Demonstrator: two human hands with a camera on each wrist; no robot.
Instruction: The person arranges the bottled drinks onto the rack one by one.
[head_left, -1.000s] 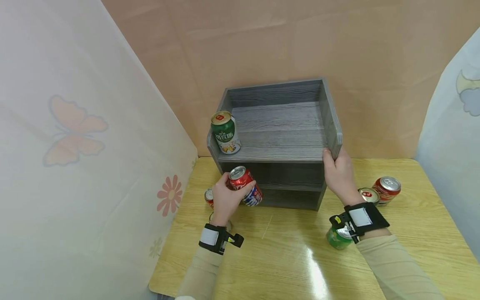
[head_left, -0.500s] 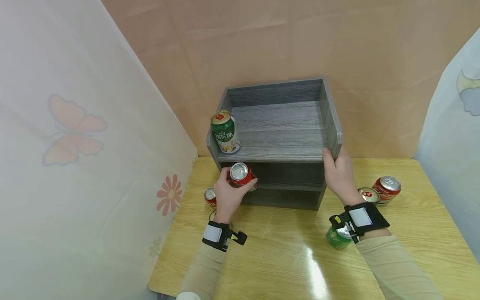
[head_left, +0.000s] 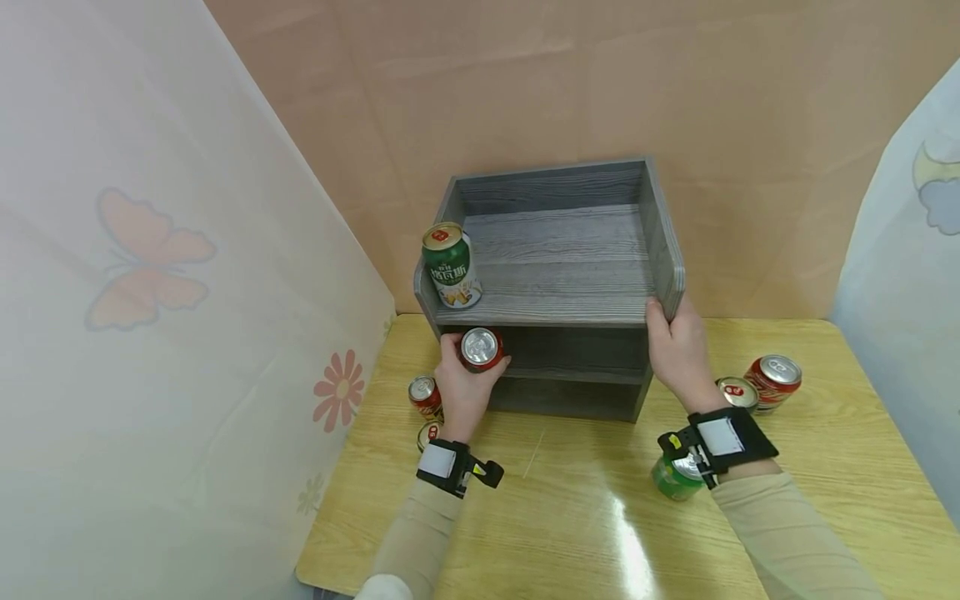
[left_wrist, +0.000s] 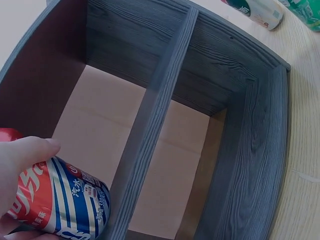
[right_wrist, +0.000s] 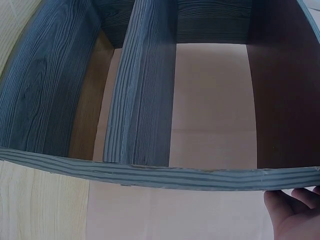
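My left hand (head_left: 465, 393) grips a red and blue soda can (head_left: 481, 348) at the left front of the shelf unit's middle compartment. In the left wrist view the thumb lies across the soda can (left_wrist: 75, 200), whose base end is right by the edge of the dividing board (left_wrist: 156, 117). The grey wood-grain shelf unit (head_left: 555, 287) stands against the back wall. My right hand (head_left: 678, 354) holds its right side panel, thumb at the front edge and the other fingers mostly hidden outside. A green and white can (head_left: 452, 271) stands upright on the top shelf's left end.
Left of the unit stand a small red can (head_left: 425, 398) and a gold-topped can (head_left: 428, 435) partly behind my left wrist. On the right are a red can (head_left: 775, 382), a gold-lidded can (head_left: 737, 392) and a green can (head_left: 677, 477) on the wooden table (head_left: 570, 517).
My left hand has moved the soda can from in front of the unit to the middle compartment's opening, turning its top toward the head camera. The right hand stays on the side panel.
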